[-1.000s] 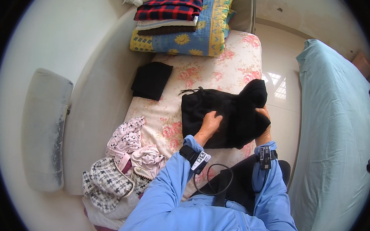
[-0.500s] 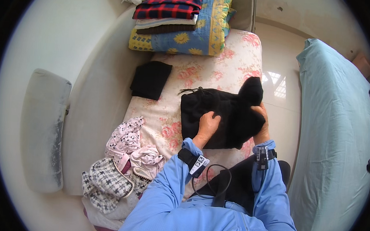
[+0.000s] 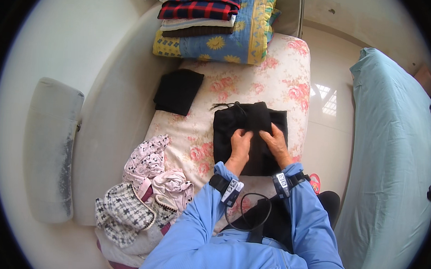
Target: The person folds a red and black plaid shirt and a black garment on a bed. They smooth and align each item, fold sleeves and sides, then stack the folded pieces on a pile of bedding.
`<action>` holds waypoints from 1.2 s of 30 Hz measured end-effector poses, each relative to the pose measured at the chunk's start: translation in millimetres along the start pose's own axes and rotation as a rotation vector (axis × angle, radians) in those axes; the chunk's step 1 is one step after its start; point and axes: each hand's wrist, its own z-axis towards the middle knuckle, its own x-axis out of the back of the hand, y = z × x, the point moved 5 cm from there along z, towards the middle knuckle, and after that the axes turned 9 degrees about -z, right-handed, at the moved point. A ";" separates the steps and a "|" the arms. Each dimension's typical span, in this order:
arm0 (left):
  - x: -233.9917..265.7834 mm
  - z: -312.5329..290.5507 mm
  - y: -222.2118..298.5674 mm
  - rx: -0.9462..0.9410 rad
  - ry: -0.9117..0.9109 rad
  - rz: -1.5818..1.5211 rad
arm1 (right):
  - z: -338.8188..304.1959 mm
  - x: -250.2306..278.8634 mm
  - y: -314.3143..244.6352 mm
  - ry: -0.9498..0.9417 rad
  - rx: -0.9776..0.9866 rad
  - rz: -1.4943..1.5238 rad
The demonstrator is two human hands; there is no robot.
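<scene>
A black drawstring garment (image 3: 224,144) lies partly folded on the flowered bedding; I cannot tell whether it is trousers or a top. Its cord pokes out at the upper left corner. My left hand (image 3: 240,144) is closed on the cloth at the middle. Close beside it, my right hand (image 3: 276,143) grips a folded-over part that lies across the garment's centre. The fingertips of both hands are partly hidden in the dark cloth. Farther off to the left rests a folded black cloth (image 3: 179,91), touched by neither hand.
At the bed's far end, a folded blue and yellow quilt (image 3: 215,49) carries a red and navy checked cloth (image 3: 200,6). Rumpled pink and patterned clothes (image 3: 129,208) are heaped at the near left. A pale blue covered piece (image 3: 389,168) stands across the floor at right.
My right hand has come left from the garment's right edge, bringing the raised right part over onto the middle. My left hand stays nearly in place.
</scene>
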 end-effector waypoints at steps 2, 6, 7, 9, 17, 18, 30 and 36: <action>-2.5 9.7 3.5 0.011 -0.034 0.085 | -2.4 -3.1 -2.0 -0.024 0.074 -0.111; -6.1 9.5 15.9 -0.124 -0.045 0.060 | -9.3 -12.3 -6.2 -0.067 0.236 -0.450; -5.9 8.3 23.2 -0.202 -0.038 0.197 | -11.1 -14.5 -6.7 -0.071 0.285 -0.514; -5.8 5.5 37.0 -0.289 -0.033 0.430 | -14.5 -21.8 -5.1 -0.106 0.386 -0.850; -38.2 -12.1 78.5 -0.555 -0.455 1.143 | -7.1 -46.3 6.7 -0.428 0.612 -1.367; -41.3 -12.3 81.7 -0.565 -0.505 1.205 | -3.8 -49.1 8.0 -0.468 0.582 -1.365; -72.3 -22.6 101.7 -0.515 -0.515 1.146 | 21.8 -33.7 11.8 -0.467 0.472 -0.919; -85.5 -26.4 89.6 -0.445 -0.601 1.096 | 14.5 -53.1 33.8 -0.539 0.548 -0.909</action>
